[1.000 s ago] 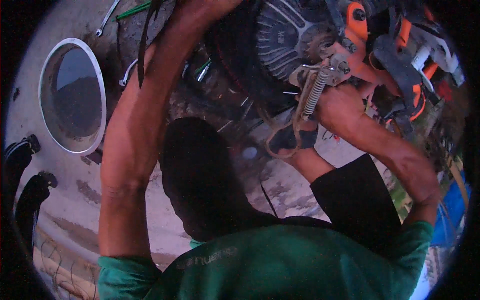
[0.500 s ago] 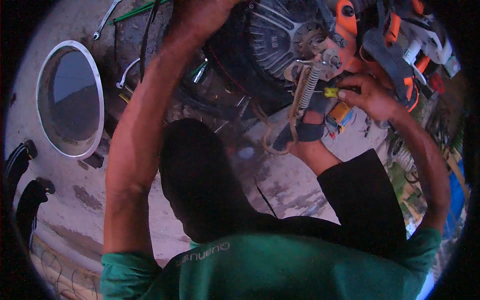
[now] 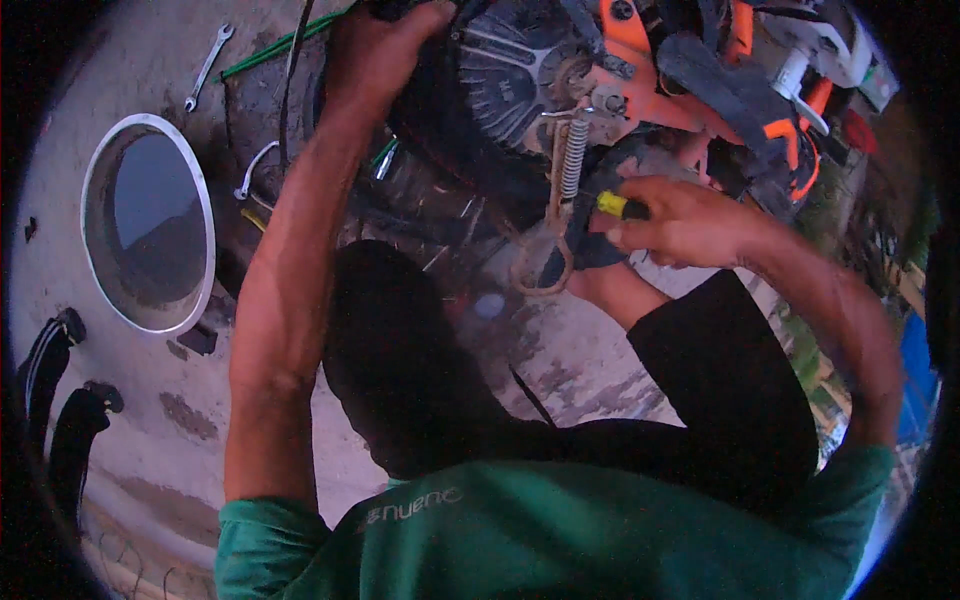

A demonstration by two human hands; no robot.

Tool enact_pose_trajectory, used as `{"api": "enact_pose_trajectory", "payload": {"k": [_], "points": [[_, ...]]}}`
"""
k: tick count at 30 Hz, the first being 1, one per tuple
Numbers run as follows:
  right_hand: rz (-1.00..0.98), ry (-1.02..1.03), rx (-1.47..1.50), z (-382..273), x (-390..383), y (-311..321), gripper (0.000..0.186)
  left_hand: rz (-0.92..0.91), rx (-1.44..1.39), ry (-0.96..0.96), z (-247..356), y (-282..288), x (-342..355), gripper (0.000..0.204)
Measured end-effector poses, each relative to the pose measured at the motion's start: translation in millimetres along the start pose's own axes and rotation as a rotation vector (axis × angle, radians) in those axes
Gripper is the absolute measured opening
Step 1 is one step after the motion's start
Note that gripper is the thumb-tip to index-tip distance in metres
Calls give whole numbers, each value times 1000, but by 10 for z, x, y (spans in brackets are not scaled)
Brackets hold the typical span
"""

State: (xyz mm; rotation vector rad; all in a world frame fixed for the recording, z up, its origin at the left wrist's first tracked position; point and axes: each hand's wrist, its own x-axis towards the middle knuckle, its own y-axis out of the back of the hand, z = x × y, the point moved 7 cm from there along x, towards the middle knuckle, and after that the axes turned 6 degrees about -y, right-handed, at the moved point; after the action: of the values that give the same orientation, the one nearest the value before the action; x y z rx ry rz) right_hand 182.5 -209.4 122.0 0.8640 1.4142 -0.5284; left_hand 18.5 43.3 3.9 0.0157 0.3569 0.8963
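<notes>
The person's left arm stretches up the view, elbow only slightly bent, with the left hand point(image 3: 385, 45) at the black tyre point(image 3: 428, 125) beside a ribbed metal wheel hub point(image 3: 505, 85); whether its grip is open or closed cannot be told. The right arm bends sharply inward, the right hand point(image 3: 670, 220) pointing left, thumb below and fingers above, gripping a yellow-handled screwdriver point(image 3: 609, 203) just right of a coil spring point(image 3: 574, 160).

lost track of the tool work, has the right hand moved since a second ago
Yes: the right hand has shifted toward the picture's right and lower, judged against the coil spring.
</notes>
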Motion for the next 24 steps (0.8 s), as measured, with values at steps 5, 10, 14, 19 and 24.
{"api": "enact_pose_trajectory", "payload": {"k": [5,10,14,19,24], "points": [[-42,-150,347,344,107,-423,39,228,-29,-151,-372,-61,-97,68],[489,162,-81,350,52,-628,41,427,-66,-253,-462,-69,-229,85],[676,221,-101,567,118,-921,37,446,-184,-376,-437,-125,-333,90],[698,171,149,785,396,-1297,29,479,-89,-239,-603,-97,-333,93],[993,147,213,597,548,-1587,34,505,-112,-228,-473,-132,-448,90]]}}
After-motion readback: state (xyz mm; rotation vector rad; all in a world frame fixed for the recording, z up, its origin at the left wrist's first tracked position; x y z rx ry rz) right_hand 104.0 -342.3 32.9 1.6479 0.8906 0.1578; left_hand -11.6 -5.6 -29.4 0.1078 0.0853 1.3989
